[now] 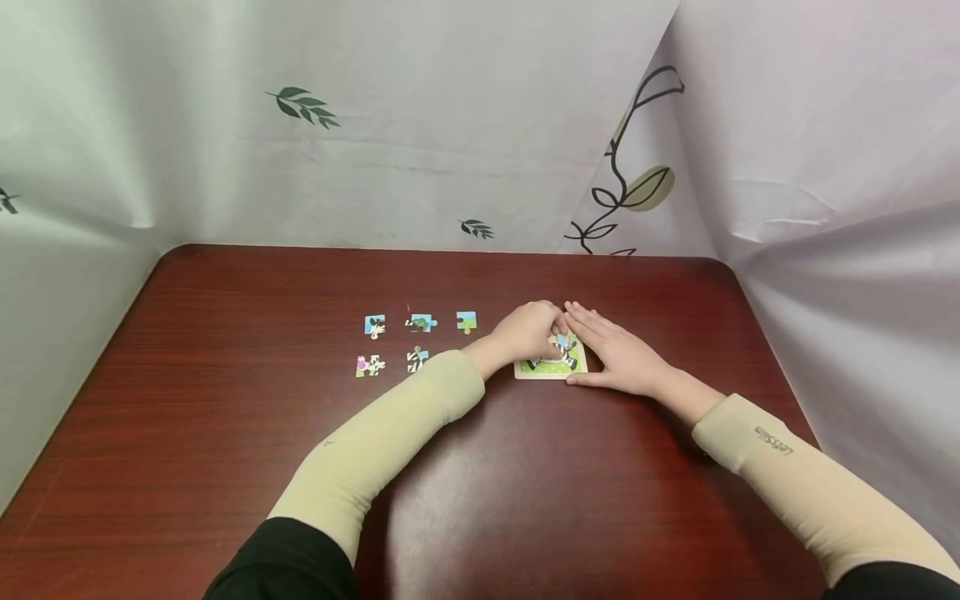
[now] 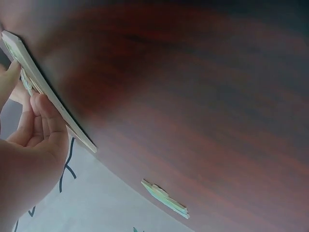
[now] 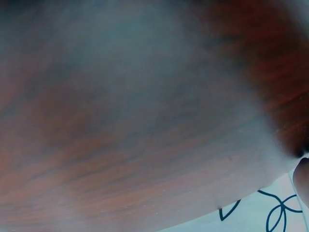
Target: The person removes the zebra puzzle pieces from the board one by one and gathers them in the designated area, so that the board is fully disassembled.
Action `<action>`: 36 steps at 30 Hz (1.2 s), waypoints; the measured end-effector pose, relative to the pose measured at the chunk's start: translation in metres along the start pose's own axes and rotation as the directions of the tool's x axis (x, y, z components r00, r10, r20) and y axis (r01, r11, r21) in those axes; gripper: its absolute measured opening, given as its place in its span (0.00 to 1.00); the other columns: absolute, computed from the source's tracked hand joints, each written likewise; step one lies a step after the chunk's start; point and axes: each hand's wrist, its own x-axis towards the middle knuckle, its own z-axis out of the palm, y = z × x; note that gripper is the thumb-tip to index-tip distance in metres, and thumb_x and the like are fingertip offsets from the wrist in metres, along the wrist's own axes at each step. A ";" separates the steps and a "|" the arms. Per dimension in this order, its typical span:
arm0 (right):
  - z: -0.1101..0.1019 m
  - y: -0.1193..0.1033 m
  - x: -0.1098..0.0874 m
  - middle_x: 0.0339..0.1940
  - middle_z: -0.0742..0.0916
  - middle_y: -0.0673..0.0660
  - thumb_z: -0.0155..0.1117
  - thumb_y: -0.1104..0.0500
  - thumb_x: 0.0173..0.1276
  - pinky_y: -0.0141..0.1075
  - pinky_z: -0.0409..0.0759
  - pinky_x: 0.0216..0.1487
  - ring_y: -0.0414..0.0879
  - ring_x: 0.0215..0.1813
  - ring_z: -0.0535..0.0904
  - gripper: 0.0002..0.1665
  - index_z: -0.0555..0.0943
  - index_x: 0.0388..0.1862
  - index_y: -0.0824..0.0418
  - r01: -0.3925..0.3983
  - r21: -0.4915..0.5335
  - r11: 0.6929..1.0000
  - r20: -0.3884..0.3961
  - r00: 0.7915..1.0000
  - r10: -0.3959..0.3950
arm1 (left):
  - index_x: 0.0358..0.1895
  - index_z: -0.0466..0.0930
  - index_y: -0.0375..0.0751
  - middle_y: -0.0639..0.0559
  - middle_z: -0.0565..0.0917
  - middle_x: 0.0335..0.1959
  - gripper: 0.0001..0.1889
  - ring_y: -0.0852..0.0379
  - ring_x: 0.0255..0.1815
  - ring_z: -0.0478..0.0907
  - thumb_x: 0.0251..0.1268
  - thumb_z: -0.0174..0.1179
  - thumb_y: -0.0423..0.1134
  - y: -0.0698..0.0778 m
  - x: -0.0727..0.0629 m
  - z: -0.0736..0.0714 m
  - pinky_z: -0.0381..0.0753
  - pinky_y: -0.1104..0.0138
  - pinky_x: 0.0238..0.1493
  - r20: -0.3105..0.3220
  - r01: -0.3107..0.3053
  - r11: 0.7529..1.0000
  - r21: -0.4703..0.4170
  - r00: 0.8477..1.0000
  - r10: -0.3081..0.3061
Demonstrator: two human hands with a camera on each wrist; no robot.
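A small square puzzle board point(image 1: 551, 373) with a zebra picture on green lies on the table to the right of the loose pieces. Over its upper part bends my left hand point(image 1: 527, 331), thumb and fingers pinching a puzzle piece point(image 2: 26, 83) at the board's face. How far that piece is seated cannot be told, since the fingers cover much of it. Along the board's right edge my right hand point(image 1: 618, 354) rests with straight fingers, thumb at the lower right corner. The right wrist view catches only a sliver of hand at its edge.
Several loose pieces lie left of the board: a blue-sky piece point(image 1: 467, 320), a tree piece point(image 1: 423, 322), a black-and-white piece point(image 1: 374, 326), a pink-flower piece point(image 1: 369, 366) and one beside the left sleeve point(image 1: 417, 360). White curtains point(image 1: 420, 150) surround the brown table point(image 1: 570, 500).
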 end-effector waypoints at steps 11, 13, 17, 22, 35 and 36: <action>-0.001 0.002 0.003 0.89 0.58 0.65 0.76 0.37 0.66 0.56 0.54 0.88 0.61 0.89 0.52 0.63 0.56 0.86 0.66 0.013 -0.005 1.000 -0.009 1.000 -0.013 | 0.50 0.85 0.44 0.53 0.85 0.45 0.15 0.58 0.46 0.80 0.63 0.76 0.37 0.001 0.000 -0.001 0.80 0.66 0.53 -0.023 -0.004 1.000 -0.008 1.000 0.004; -0.001 0.002 0.003 0.89 0.58 0.65 0.76 0.37 0.66 0.56 0.54 0.87 0.60 0.89 0.53 0.64 0.56 0.86 0.66 0.012 -0.007 1.000 -0.010 1.000 -0.012 | 0.49 0.86 0.43 0.52 0.86 0.45 0.12 0.58 0.45 0.81 0.64 0.75 0.36 0.001 -0.001 -0.002 0.80 0.67 0.52 -0.035 -0.009 1.000 -0.028 0.999 0.008; -0.001 0.002 0.002 0.89 0.58 0.65 0.77 0.37 0.65 0.56 0.54 0.87 0.60 0.89 0.53 0.64 0.56 0.86 0.66 0.003 -0.006 1.000 -0.011 1.000 -0.003 | 0.45 0.89 0.43 0.52 0.90 0.42 0.05 0.59 0.43 0.84 0.70 0.70 0.35 0.003 -0.002 -0.006 0.82 0.70 0.50 -0.077 -0.037 0.997 -0.068 0.997 0.032; 0.000 0.002 0.002 0.89 0.58 0.65 0.76 0.36 0.65 0.55 0.54 0.88 0.60 0.89 0.53 0.64 0.56 0.86 0.66 -0.008 -0.010 1.000 -0.006 1.000 0.008 | 0.42 0.91 0.44 0.53 0.92 0.39 0.03 0.60 0.41 0.85 0.72 0.69 0.37 0.004 -0.003 -0.009 0.83 0.71 0.48 -0.104 -0.055 0.994 -0.096 0.994 0.045; 0.002 0.002 0.002 0.89 0.58 0.65 0.76 0.37 0.65 0.56 0.54 0.87 0.61 0.89 0.53 0.64 0.57 0.86 0.68 0.000 -0.022 1.000 -0.008 1.000 0.000 | 0.40 0.91 0.42 0.51 0.92 0.39 0.02 0.59 0.42 0.88 0.70 0.71 0.36 -0.003 -0.010 -0.022 0.84 0.73 0.48 -0.095 -0.050 0.979 -0.196 0.995 0.032; 0.002 0.002 0.002 0.89 0.58 0.66 0.76 0.37 0.65 0.56 0.54 0.87 0.61 0.89 0.53 0.64 0.57 0.86 0.68 -0.002 -0.022 1.000 -0.008 1.000 0.002 | 0.39 0.91 0.41 0.51 0.92 0.38 0.02 0.58 0.41 0.88 0.70 0.71 0.36 -0.004 -0.011 -0.024 0.84 0.73 0.48 -0.097 -0.051 0.979 -0.200 0.995 0.033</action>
